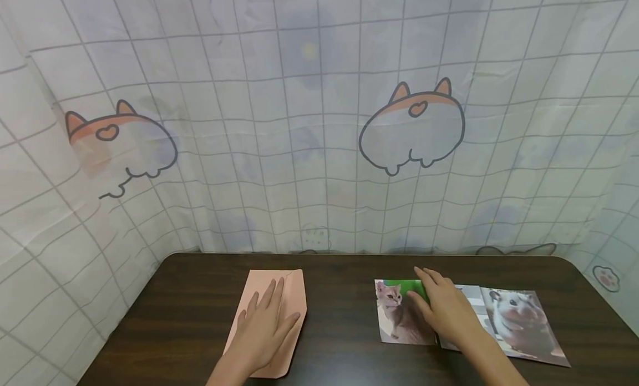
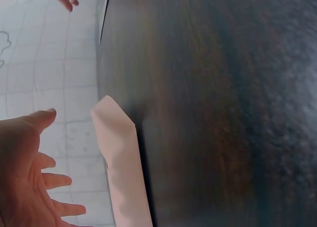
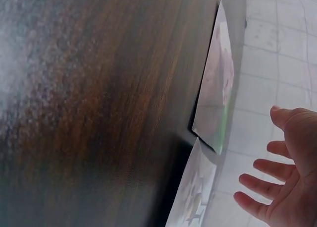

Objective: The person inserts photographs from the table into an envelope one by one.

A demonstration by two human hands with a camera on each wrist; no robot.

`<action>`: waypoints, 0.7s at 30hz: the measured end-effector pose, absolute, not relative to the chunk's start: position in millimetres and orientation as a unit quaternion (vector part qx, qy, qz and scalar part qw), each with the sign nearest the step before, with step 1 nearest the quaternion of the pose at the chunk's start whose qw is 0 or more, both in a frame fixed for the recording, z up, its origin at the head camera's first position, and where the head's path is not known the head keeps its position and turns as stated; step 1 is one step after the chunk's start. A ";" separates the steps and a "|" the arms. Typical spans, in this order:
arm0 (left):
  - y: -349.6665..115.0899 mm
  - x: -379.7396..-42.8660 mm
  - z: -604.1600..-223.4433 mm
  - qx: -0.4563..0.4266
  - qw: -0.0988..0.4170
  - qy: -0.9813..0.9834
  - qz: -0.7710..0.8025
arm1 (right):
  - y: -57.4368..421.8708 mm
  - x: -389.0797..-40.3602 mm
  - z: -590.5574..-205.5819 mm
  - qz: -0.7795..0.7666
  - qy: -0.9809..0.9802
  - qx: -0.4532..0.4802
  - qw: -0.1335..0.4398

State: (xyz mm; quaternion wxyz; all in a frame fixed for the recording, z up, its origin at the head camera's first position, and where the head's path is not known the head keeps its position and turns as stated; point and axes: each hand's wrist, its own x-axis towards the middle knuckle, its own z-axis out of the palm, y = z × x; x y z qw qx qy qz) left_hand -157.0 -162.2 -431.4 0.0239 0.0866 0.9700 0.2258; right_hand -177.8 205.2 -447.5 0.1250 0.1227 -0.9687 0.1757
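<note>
My left hand (image 1: pixel 263 326) hovers over a flat pink envelope-like paper item (image 1: pixel 294 289), with its fingers spread. A gap shows between that hand (image 2: pixel 29 172) and the pink item (image 2: pixel 121 162) in the left wrist view. On the right, my other hand (image 1: pixel 444 307) is held over two printed pictures. One is a cat picture (image 1: pixel 399 322) with a green patch; the other is a hamster picture (image 1: pixel 521 322), partly hidden by the wrist. In the right wrist view this hand (image 3: pixel 287 172) has loosely extended fingers and is apart from the cat picture (image 3: pixel 213 93).
Everything lies on a dark wood-grain table (image 1: pixel 339 319) with rounded far corners. Behind it hangs a white grid-patterned cloth (image 1: pixel 279 125) with cartoon animal prints. A dark cord-like line (image 1: pixel 516 252) shows along the table's far edge at right.
</note>
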 end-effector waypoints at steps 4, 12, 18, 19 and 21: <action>-167.3 -156.5 -432.5 0.086 0.022 0.972 0.218 | 207.5 -180.9 -448.6 0.190 -0.968 0.115 0.115; -174.9 -158.7 -434.8 0.076 0.008 0.975 0.209 | 213.2 -184.0 -450.6 0.224 -0.964 0.105 0.098; -180.7 -157.0 -438.2 0.070 -0.012 0.972 0.223 | 216.4 -185.9 -451.4 0.249 -0.960 0.098 0.089; -181.5 -156.7 -438.6 0.068 -0.017 0.972 0.226 | 217.0 -186.4 -451.5 0.254 -0.958 0.097 0.087; -182.8 -156.3 -439.2 0.064 -0.020 0.971 0.230 | 218.1 -187.8 -452.0 0.268 -0.955 0.094 0.082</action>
